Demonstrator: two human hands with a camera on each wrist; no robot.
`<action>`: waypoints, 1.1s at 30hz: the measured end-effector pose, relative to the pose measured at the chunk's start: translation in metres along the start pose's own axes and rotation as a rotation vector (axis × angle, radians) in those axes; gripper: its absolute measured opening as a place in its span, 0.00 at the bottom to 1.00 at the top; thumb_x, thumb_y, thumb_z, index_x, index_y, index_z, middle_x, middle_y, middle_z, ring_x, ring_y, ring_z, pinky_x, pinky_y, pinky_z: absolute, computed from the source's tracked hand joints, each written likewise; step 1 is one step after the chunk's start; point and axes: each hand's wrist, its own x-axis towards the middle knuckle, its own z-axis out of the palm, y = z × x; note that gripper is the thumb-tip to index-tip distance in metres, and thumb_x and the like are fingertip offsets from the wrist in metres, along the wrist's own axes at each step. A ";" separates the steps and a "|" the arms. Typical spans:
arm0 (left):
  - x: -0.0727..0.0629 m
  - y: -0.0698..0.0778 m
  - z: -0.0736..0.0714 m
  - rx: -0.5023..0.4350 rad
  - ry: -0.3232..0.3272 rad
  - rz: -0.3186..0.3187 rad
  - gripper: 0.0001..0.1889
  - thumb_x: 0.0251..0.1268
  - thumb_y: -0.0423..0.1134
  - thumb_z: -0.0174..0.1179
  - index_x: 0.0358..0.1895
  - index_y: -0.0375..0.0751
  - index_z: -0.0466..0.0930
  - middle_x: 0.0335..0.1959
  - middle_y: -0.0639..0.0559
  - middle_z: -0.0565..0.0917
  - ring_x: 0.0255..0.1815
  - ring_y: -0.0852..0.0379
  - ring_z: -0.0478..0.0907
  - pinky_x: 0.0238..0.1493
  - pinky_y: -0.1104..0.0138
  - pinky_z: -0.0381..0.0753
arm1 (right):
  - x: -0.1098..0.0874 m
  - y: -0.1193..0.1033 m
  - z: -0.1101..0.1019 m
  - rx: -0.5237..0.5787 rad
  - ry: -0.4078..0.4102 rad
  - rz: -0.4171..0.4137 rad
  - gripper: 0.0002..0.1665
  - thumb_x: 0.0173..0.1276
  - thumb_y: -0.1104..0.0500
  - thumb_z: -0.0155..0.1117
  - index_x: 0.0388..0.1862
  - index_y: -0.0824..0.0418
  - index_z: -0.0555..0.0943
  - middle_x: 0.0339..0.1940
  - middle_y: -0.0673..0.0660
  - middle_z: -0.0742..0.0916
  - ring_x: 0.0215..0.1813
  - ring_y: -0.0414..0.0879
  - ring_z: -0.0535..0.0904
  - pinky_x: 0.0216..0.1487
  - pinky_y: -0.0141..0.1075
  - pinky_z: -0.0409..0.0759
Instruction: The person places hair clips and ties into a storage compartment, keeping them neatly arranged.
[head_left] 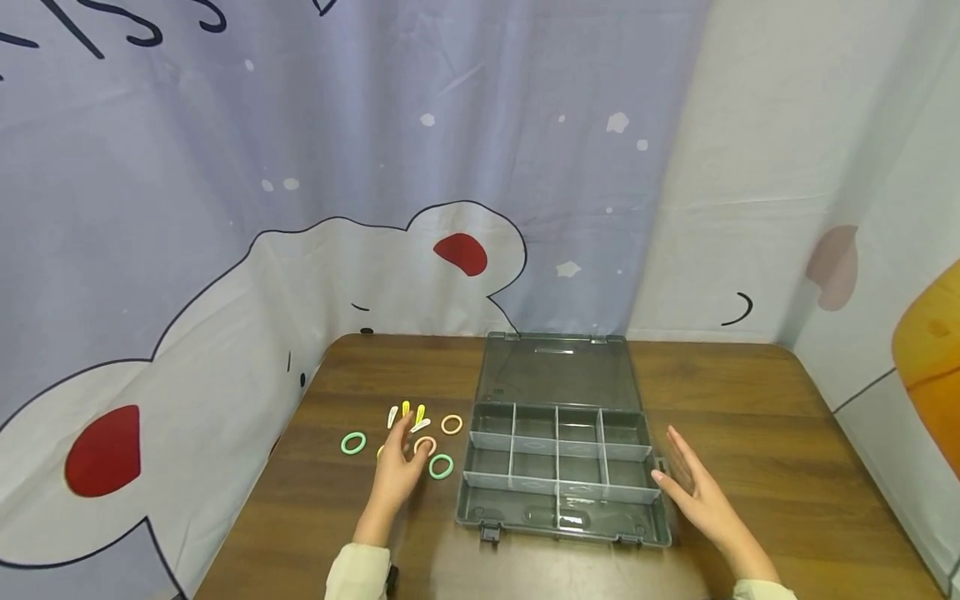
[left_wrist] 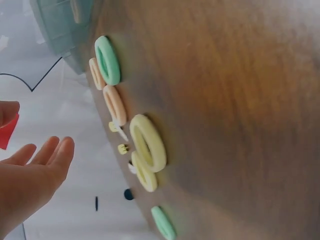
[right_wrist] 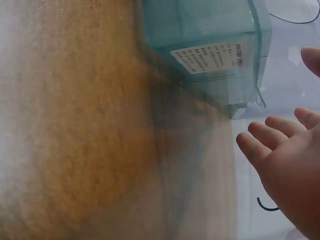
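My left hand (head_left: 397,477) hovers over small hair accessories on the left of the table, fingers loosely spread, holding nothing. Around it lie green hair ties (head_left: 441,467), peach hair ties (head_left: 452,425) and yellow hair ties (left_wrist: 161,162); the hand mostly hides the yellow ones in the head view. Just beyond the fingertips are yellow hair clips (head_left: 420,413) and white hair clips (head_left: 392,417). A grey see-through compartment box (head_left: 510,505) stands mid-table, its lid (head_left: 558,371) laid back. Beside the box's right wall, my right hand (head_left: 701,498) has extended fingers and grips nothing.
Dividers (head_left: 535,482) split the box into several compartments. A latch (head_left: 490,532) sticks out at its front edge, and a printed label (right_wrist: 212,57) shows on its side. Behind the wooden table (head_left: 780,467) hangs a patterned curtain (head_left: 570,167).
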 end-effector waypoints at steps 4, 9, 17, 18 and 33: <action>-0.002 -0.005 0.003 -0.047 -0.016 -0.050 0.27 0.64 0.26 0.59 0.65 0.25 0.62 0.59 0.25 0.71 0.59 0.28 0.70 0.59 0.44 0.73 | -0.002 0.003 0.000 0.051 -0.020 0.007 0.44 0.73 0.63 0.55 0.78 0.60 0.41 0.75 0.75 0.51 0.71 0.75 0.47 0.58 0.11 0.55; -0.003 -0.012 0.009 -0.091 -0.011 -0.094 0.22 0.63 0.24 0.59 0.60 0.21 0.68 0.53 0.24 0.76 0.53 0.31 0.75 0.54 0.50 0.79 | -0.004 0.008 0.000 0.068 -0.032 0.014 0.44 0.72 0.64 0.55 0.78 0.64 0.43 0.74 0.75 0.53 0.72 0.68 0.49 0.60 0.13 0.56; -0.004 -0.020 0.011 -0.013 -0.030 -0.117 0.17 0.57 0.22 0.59 0.50 0.19 0.75 0.43 0.28 0.81 0.41 0.39 0.82 0.40 0.66 0.83 | -0.008 0.012 -0.002 0.126 -0.077 0.026 0.44 0.71 0.65 0.56 0.78 0.64 0.45 0.74 0.75 0.53 0.69 0.25 0.53 0.61 0.15 0.56; -0.004 -0.021 0.012 -0.006 -0.039 -0.124 0.16 0.57 0.22 0.59 0.50 0.19 0.75 0.43 0.28 0.82 0.41 0.39 0.82 0.39 0.66 0.83 | -0.008 0.012 -0.002 0.132 -0.079 0.028 0.43 0.71 0.65 0.56 0.77 0.65 0.45 0.74 0.75 0.53 0.68 0.23 0.54 0.61 0.15 0.56; -0.004 -0.027 0.016 0.034 -0.058 -0.201 0.12 0.53 0.22 0.61 0.43 0.22 0.81 0.32 0.38 0.84 0.32 0.50 0.83 0.32 0.72 0.80 | -0.007 0.021 -0.006 0.212 -0.162 0.025 0.40 0.72 0.67 0.54 0.76 0.68 0.48 0.74 0.76 0.50 0.66 0.21 0.57 0.60 0.17 0.59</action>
